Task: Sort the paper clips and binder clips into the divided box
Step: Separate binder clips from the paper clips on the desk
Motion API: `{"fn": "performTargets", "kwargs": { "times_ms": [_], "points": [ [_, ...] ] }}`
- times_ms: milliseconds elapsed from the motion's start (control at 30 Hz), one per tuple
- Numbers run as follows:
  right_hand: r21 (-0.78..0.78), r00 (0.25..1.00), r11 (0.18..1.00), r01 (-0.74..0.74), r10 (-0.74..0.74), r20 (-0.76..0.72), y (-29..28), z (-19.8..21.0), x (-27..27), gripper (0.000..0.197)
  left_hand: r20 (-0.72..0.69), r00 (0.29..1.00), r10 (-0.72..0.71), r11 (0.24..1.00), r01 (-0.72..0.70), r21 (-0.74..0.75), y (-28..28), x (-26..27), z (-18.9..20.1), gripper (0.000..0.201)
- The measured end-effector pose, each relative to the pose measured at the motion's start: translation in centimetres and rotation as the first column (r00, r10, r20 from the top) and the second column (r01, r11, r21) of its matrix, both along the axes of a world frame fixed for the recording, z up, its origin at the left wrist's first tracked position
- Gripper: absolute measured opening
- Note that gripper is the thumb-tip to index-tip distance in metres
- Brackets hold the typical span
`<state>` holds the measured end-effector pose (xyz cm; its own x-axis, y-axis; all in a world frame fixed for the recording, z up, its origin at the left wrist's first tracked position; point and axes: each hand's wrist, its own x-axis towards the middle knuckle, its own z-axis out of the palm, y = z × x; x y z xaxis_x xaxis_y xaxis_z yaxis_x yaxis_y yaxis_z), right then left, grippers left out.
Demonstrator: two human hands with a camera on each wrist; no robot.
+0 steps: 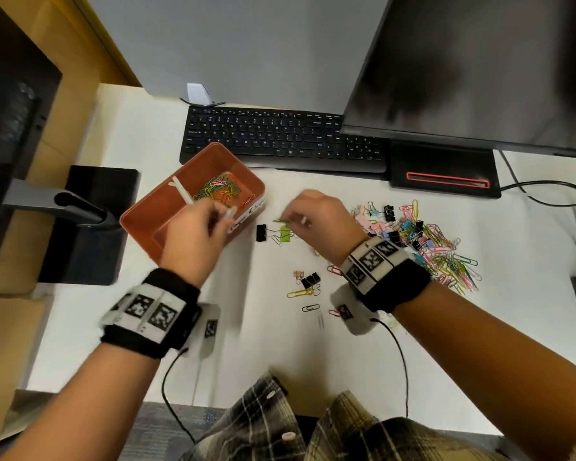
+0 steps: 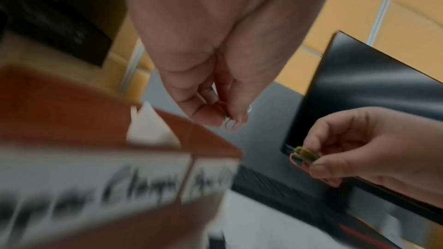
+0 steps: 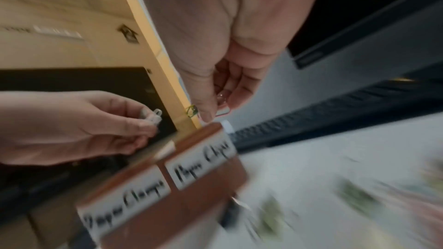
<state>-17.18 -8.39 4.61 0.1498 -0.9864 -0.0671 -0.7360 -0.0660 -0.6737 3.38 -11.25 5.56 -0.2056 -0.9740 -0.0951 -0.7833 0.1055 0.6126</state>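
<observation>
Head view: even, soft overhead light, white desk surface point(image 1: 253, 344) bright, shadows faint. Glossy black monitor screen point(image 1: 479, 68) carries smeared grey reflections. Wide-angle bending at edges; left hand point(image 1: 193, 234) motion-blurred beside the rust-orange plastic box point(image 1: 140, 224). Both wrist views dimmer, warm-tinted, heavily blurred: box's white handwritten labels point(image 2: 95, 183) smeared, clips right of the box point(image 3: 354, 194) just streaks.

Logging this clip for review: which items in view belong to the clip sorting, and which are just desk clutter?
Part of the job:
- divided box
- paper clips in the box
- mixed clip pile
- stray clips
- black and green binder clips
- left hand, pinching paper clips
- right hand, pinching paper clips

Lying about:
- keyboard
- monitor
- monitor base
</observation>
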Motion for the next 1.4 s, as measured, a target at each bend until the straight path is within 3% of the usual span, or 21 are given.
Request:
{"fn": "performTargets", "kwargs": {
  "times_ms": [133,233,367,500,600,767,933,1133,1267,1400],
  "points": [
    [-0.060,0.998,0.998,-0.004,0.008,0.062,-5.5,1.7,5.5,0.013,-0.013,0.988,0.151,0.988,-0.151,0.027,-3.9,1.2,1.2,0.017],
    [-0.001,0.997,0.999,0.033,-0.033,0.074,-6.4,1.3,6.4,0.028,0.068,0.992,0.103,0.994,-0.106,0.041,-4.4,1.1,0.9,0.032],
    [0.072,0.994,0.991,0.113,-0.112,-0.019,-2.4,-1.0,1.4,0.021,-0.019,0.998,-0.055,0.996,0.054,-0.073,-1.4,0.6,0.0,0.019],
    [0.240,0.981,0.954,0.180,-0.155,-0.119,3.0,-4.8,-4.4,0.020,-0.023,0.962,-0.271,0.952,0.271,0.140,2.7,-1.4,-3.9,0.019],
    [0.316,0.975,0.930,0.187,-0.136,-0.176,5.2,-6.3,-6.8,0.021,-0.013,0.955,-0.296,0.916,0.288,0.278,3.8,-2.9,-7.3,0.031],
    [0.309,0.952,0.922,0.233,-0.151,-0.267,6.8,-7.3,-9.5,0.026,0.027,0.971,-0.236,0.932,0.218,0.288,3.4,-4.7,-9.5,0.044],
    [0.201,0.918,0.946,0.256,-0.173,-0.358,6.7,-6.9,-10.4,0.023,0.099,0.963,-0.252,0.939,0.218,0.265,2.5,-5.6,-9.7,0.044],
    [0.275,0.952,0.961,0.021,0.065,-0.300,3.7,-6.8,-8.0,0.033,0.153,0.945,-0.288,0.947,0.258,0.190,1.2,-6.1,-10.0,0.024],
    [0.309,0.947,0.951,0.026,0.075,-0.311,2.9,-7.5,-8.0,0.021,0.148,0.951,-0.273,0.953,0.246,0.174,0.5,-6.4,-10.4,0.012],
    [0.298,0.949,0.953,0.051,0.047,-0.312,3.3,-7.6,-8.3,0.016,0.182,0.941,-0.284,0.951,0.253,0.176,0.4,-6.8,-10.7,0.014]
  ]
}}
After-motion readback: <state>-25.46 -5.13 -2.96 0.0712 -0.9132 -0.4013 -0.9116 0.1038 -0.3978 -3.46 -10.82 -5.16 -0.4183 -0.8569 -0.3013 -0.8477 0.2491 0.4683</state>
